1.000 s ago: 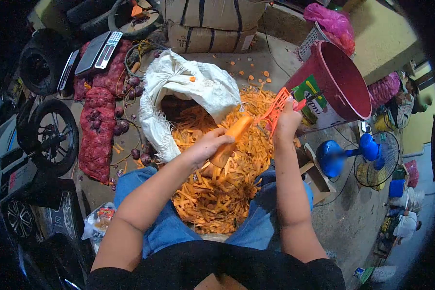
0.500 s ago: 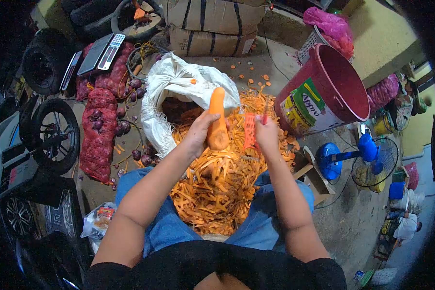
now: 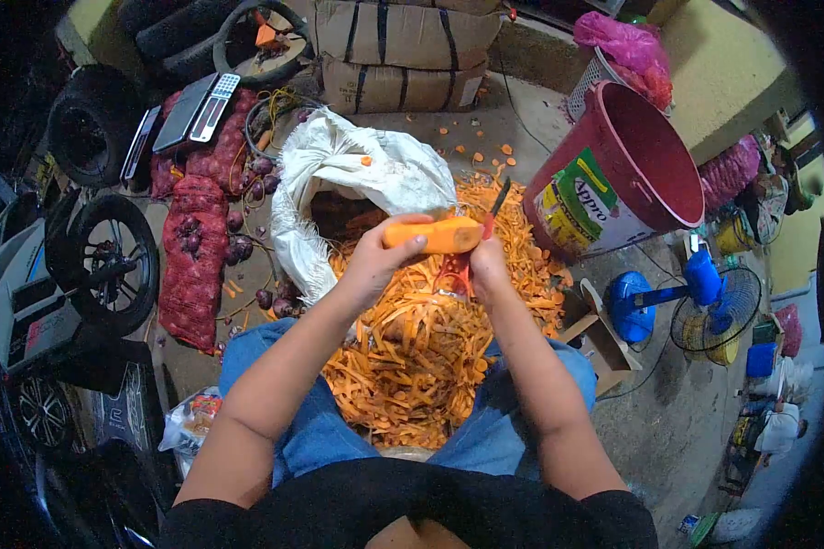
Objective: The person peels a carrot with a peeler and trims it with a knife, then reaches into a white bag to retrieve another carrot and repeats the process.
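My left hand [image 3: 382,260] is wrapped round a peeled carrot [image 3: 435,236], which lies level and points its cut-looking end to the right. In my right hand [image 3: 489,265] is a red-handled knife [image 3: 501,197], its dark blade pointing up just past the carrot's end. A red peeler [image 3: 454,274] hangs from the same hand, partly covered by the fingers. Beneath both hands spreads a big heap of carrot peelings [image 3: 403,357], between the knees. Behind the carrot a white woven sack [image 3: 293,220] gapes, its inside dark.
A dark red bucket [image 3: 558,197] leans at the right, near a blue fan [image 3: 705,284]. Red net bags of onions [image 3: 192,274] lie at the left with a scale [image 3: 192,119] and wheels. Strapped bales [image 3: 403,59] stand at the back. Carrot slices dot the floor.
The carrot has swung from upright to level. My right hand has moved in to the carrot's end, with the knife blade now showing upward and the peeler lower.
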Motion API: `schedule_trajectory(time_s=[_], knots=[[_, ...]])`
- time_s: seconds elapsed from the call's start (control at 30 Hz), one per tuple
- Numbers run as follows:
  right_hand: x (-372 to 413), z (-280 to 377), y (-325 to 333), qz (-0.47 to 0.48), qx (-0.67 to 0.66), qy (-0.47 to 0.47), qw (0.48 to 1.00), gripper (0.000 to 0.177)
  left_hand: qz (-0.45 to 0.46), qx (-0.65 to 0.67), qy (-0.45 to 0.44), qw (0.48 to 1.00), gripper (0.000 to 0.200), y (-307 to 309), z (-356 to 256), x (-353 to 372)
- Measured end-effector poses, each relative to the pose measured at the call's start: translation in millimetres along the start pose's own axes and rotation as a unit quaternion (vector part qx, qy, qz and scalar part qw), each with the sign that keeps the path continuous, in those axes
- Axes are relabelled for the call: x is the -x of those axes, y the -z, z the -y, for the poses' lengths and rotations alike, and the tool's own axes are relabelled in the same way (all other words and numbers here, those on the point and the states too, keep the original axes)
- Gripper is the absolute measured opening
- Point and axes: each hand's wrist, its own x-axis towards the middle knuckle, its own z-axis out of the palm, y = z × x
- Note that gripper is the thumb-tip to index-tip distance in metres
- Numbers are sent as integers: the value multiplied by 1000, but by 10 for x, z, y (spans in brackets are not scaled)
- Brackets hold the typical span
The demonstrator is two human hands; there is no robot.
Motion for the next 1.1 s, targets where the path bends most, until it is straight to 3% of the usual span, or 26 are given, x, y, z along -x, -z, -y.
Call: schedule_trajectory(time_s=[0.07, 0.33, 0.4, 0.43, 0.47, 0.53, 0.6, 0.67, 0.73, 1.03, 1.1], knots=[[54, 128, -27, -46, 21, 39, 998, 20, 26, -95, 29, 995, 36, 9, 4, 36], [-105, 165, 149, -63, 173, 137, 973, 17, 121, -170, 150, 967, 51, 91, 92, 9], [-91, 141, 115, -50, 327, 192, 924, 14, 147, -398, 88, 901, 57, 190, 297, -102], [-91, 127, 101, -56, 423, 274, 862, 16, 139, -297, 214, 920, 50, 34, 77, -74], [-71, 148, 98, -55, 424, 273, 861, 16, 138, -296, 214, 921, 50, 47, 115, -112], [39, 247, 57, -122, 652, 315, 679, 20, 98, -250, 160, 950, 45, 107, 212, -195], [176, 284, -49, -106, 692, 285, 655, 16, 76, -216, 178, 957, 41, 90, 125, -219], [217, 227, -67, -87, 730, 255, 628, 15, 63, -204, 130, 968, 40, 142, 128, -246], [192, 130, -18, -62, 745, 321, 581, 23, 58, -203, 136, 968, 38, 152, 118, -255], [224, 144, 9, -34, 779, 286, 557, 26, 63, -198, 163, 964, 38, 109, 118, -251], [207, 135, 24, -42, 781, 282, 556, 26, 53, -251, 177, 950, 39, 113, 122, -241]])
